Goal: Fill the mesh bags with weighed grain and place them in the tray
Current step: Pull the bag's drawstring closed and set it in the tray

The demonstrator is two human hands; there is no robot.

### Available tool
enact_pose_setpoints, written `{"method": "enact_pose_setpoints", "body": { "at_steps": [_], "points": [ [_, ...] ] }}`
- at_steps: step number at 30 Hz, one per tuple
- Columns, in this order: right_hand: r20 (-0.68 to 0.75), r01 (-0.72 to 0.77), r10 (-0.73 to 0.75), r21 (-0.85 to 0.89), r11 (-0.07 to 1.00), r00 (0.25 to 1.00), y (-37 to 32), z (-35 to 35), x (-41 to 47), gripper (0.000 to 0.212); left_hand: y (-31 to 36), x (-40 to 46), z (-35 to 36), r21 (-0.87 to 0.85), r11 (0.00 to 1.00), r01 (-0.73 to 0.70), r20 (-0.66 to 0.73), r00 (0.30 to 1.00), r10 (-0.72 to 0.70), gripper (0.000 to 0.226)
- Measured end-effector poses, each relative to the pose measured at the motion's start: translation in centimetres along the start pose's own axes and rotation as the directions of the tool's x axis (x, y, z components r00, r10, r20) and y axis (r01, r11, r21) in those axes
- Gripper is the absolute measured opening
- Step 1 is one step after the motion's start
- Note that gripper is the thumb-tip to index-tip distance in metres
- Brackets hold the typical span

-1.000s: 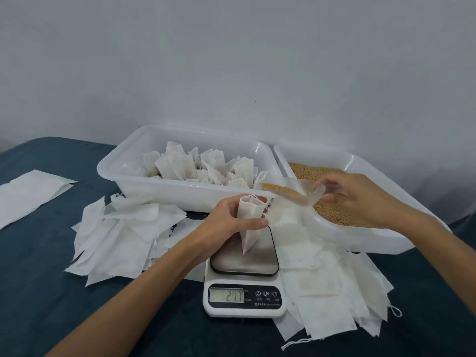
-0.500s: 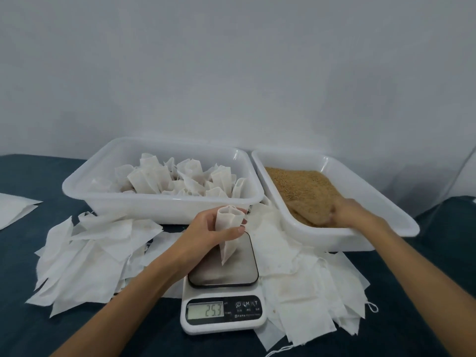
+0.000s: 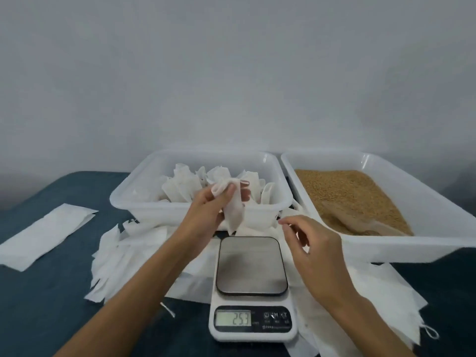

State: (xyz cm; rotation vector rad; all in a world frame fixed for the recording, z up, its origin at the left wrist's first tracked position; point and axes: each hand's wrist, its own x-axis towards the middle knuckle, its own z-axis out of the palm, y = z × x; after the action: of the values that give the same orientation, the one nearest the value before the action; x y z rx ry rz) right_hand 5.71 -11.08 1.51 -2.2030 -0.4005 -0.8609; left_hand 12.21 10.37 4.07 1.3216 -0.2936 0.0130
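Fingers [image 3: 233, 189] of the left hand [image 3: 208, 210] curl round a white mesh bag [image 3: 233, 211], pinching it near its open top so that it hangs above the gap between the scale [image 3: 251, 287] and the left tray [image 3: 154, 210]. The right hand [image 3: 313, 251] hovers just right of the bag, fingers loosely bent and holding nothing.

The scale's grey display reads 253; the small printing beside its buttons is too blurred to read. Its square steel platform is bare.

The bench [image 3: 46, 305] is covered in dark blue-green cloth and stands against a plain pale wall [image 3: 231, 73]. Two white plastic trays with rounded corners sit side by side at the back: the left one holds upright filled bags [image 3: 185, 186], the right tray [image 3: 412, 197] holds golden-brown grain [image 3: 345, 191] with a clear scoop [image 3: 360, 222] lying in it. Flat, thin empty bags [image 3: 123, 253] are strewn around the scale, and a folded white sheet [image 3: 49, 235] lies apart at the left.
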Motion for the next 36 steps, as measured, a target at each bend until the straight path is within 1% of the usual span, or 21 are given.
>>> {"method": "enact_pose_setpoints", "body": {
  "at_steps": [2, 4, 7, 9, 11, 15, 16, 17, 18, 19, 20, 22, 23, 24, 26, 28, 29, 30, 33, 34, 36],
  "points": [
    [0.046, 0.007, -0.009, 0.04, 0.999, 0.999, 0.5, 0.1, -0.5, 0.015, 1.8, 1.8, -2.6, 0.073, 0.997, -0.039, -0.13, 0.99, 0.049, 0.026],
    [0.096, -0.004, -0.003, 0.068, 0.998, 0.995, 1.0, 0.0, -1.0, 0.017, 3.6, 3.7, -6.2, 0.189, 0.981, -0.038, -0.28, 0.956, 0.091, 0.025],
    [0.137, -0.011, -0.001, 0.09, 0.996, 0.991, 0.9, 0.0, -1.3, 0.02, 4.9, 5.6, -11.5, 0.481, 0.873, 0.081, -0.444, 0.881, 0.163, 0.021],
    [0.122, 0.004, -0.015, 0.091, 0.996, 0.992, 0.7, 0.0, -1.3, 0.022, 4.6, 6.0, -14.0, 0.624, 0.758, 0.191, -0.467, 0.869, 0.165, 0.023],
    [0.097, 0.015, -0.023, 0.088, 0.996, 0.995, 0.8, -0.2, -1.1, 0.022, 4.1, 6.1, -15.6, 0.704, 0.658, 0.267, -0.457, 0.88, 0.132, 0.024],
    [0.052, -0.004, -0.001, 0.094, 0.996, 0.999, 1.3, -0.6, -0.8, 0.021, 4.0, 6.7, -16.4, 0.699, 0.618, 0.36, -0.46, 0.888, 0.004, 0.022],
    [0.032, -0.013, 0.01, 0.109, 0.994, 0.999, 1.4, -0.7, -0.6, 0.021, 4.0, 6.9, -16.2, 0.73, 0.564, 0.387, -0.454, 0.891, -0.023, 0.021],
    [-0.004, -0.019, 0.019, 0.131, 0.991, 1.0, 1.4, -1.0, -0.4, 0.021, 4.2, 6.9, -15.8, 0.78, 0.477, 0.406, -0.449, 0.893, -0.028, 0.019],
    [-0.053, -0.026, 0.035, 0.16, 0.987, 0.998, 1.5, -1.4, -0.1, 0.02, 4.3, 6.8, -15.2, 0.835, 0.37, 0.407, -0.443, 0.896, 0.015, 0.02],
    [-0.105, -0.041, 0.062, 0.193, 0.98, 0.992, 1.7, -1.8, 0.1, 0.02, 4.4, 6.5, -14.4, 0.881, 0.275, 0.384, -0.427, 0.897, 0.114, 0.026],
    [-0.153, -0.058, 0.095, 0.227, 0.972, 0.984, 1.9, -2.2, 0.5, 0.019, 4.4, 6.1, -13.2, 0.919, 0.218, 0.328, -0.377, 0.894, 0.243, 0.031],
    [-0.223, -0.086, 0.154, 0.288, 0.954, 0.963, 2.4, -3.0, 1.0, 0.017, 4.2, 4.8, -9.7, 0.974, 0.191, 0.125, -0.201, 0.861, 0.466, 0.029],
    [-0.241, -0.102, 0.182, 0.31, 0.945, 0.953, 2.6, -3.3, 1.3, 0.017, 3.9, 3.9, -7.4, 0.978, 0.208, -0.002, -0.105, 0.859, 0.501, 0.025],
    [-0.249, -0.118, 0.205, 0.325, 0.938, 0.946, 2.8, -3.4, 1.4, 0.016, 3.4, 3.0, -4.8, 0.963, 0.234, -0.133, 0.003, 0.875, 0.485, 0.02],
    [-0.254, -0.135, 0.228, 0.336, 0.932, 0.94, 3.0, -3.5, 1.5, 0.016, 2.1, 0.8, 0.3, 0.9, 0.279, -0.335, 0.232, 0.91, 0.345, 0.009],
    [-0.255, -0.138, 0.23, 0.334, 0.932, 0.939, 3.1, -3.3, 1.5, 0.015, 0.0, -1.2, 4.5, 0.851, 0.289, -0.439, 0.419, 0.899, 0.129, 0.005],
    [-0.254, -0.139, 0.231, 0.333, 0.933, 0.939, 3.2, -3.2, 1.5, 0.015, -1.2, -2.0, 6.2, 0.836, 0.274, -0.475, 0.485, 0.874, 0.036, 0.012],
    [-0.253, -0.142, 0.234, 0.334, 0.932, 0.939, 3.2, -3.1, 1.4, 0.014, -2.5, -2.7, 7.6, 0.827, 0.234, -0.512, 0.533, 0.846, -0.031, 0.021],
    [-0.257, -0.141, 0.235, 0.338, 0.931, 0.937, 3.6, -3.1, 1.5, 0.014, -5.1, -3.7, 10.0, 0.803, 0.004, -0.596, 0.591, 0.796, -0.132, 0.036],
    [-0.256, -0.137, 0.231, 0.337, 0.932, 0.939, 3.6, -3.1, 1.6, 0.014, -5.2, -3.7, 10.4, 0.799, -0.038, -0.6, 0.591, 0.795, -0.135, 0.037],
    [-0.252, -0.127, 0.218, 0.334, 0.934, 0.943, 3.6, -3.0, 1.6, 0.014, -5.0, -3.6, 10.5, 0.807, -0.049, -0.588, 0.578, 0.804, -0.14, 0.037]
  ]
}}
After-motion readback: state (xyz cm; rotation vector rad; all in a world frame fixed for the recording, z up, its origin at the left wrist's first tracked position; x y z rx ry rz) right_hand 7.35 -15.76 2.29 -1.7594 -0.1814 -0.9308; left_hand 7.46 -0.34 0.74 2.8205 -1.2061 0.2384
